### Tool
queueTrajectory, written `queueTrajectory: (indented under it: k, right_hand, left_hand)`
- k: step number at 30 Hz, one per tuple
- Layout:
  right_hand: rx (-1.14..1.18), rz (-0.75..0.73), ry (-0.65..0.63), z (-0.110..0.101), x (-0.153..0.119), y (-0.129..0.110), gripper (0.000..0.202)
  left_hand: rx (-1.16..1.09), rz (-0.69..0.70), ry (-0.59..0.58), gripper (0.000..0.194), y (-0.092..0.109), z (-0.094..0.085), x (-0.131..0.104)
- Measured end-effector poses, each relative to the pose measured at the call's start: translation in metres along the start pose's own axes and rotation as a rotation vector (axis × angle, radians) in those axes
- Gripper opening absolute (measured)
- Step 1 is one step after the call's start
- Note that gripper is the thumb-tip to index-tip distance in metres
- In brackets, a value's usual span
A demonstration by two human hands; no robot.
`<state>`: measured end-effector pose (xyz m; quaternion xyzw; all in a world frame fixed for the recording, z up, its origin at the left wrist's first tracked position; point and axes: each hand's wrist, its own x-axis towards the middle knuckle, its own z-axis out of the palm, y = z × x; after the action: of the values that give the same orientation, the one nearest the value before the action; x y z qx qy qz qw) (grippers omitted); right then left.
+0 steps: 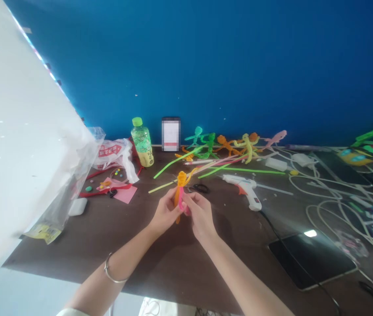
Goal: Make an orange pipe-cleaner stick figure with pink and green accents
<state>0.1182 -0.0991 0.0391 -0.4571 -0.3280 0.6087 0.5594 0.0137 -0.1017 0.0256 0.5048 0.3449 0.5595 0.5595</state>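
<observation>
Left hand (166,214) pinches the orange figure (181,178), right hand (202,216) clamped on the pink strip (181,194), both over the surface (117,239); brace the figure low, bend the strip snugly, don't crush the fuzz.

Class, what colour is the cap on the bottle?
The cap on the bottle is bright green, seen best in the head view.

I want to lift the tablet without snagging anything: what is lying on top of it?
A black cable crosses the tablet, which also shows a bright reflection. The strip directly under the cable is covered.
</observation>
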Motion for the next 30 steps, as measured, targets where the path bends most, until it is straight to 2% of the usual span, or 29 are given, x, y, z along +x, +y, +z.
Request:
queueTrajectory:
  k: [4, 9, 15, 25, 30]
  right_hand:
    - [-0.027, -0.036, 0.005, 0.001, -0.001, -0.002, 0.029]
    - [-0.005, -0.031, -0.026, 0.003, -0.002, -0.006, 0.028]
    - [0.042, 0.005, -0.049, 0.002, -0.001, -0.006, 0.025]
    - [0.162, 0.106, -0.098, -0.001, 0.001, -0.008, 0.022]
    - [0.191, 0.142, -0.118, -0.004, 0.002, -0.007, 0.018]
  left_hand:
    - [-0.05, -0.052, 0.009, 0.04, -0.004, -0.001, -0.001]
    - [-0.199, -0.087, 0.042, 0.043, -0.011, 0.001, 0.001]
    - [-0.318, -0.111, 0.037, 0.043, -0.005, 0.006, 0.003]
    - [-0.241, -0.177, 0.037, 0.039, -0.001, 0.002, 0.004]
    - [-0.282, -0.171, 0.048, 0.038, -0.002, 0.001, 0.004]
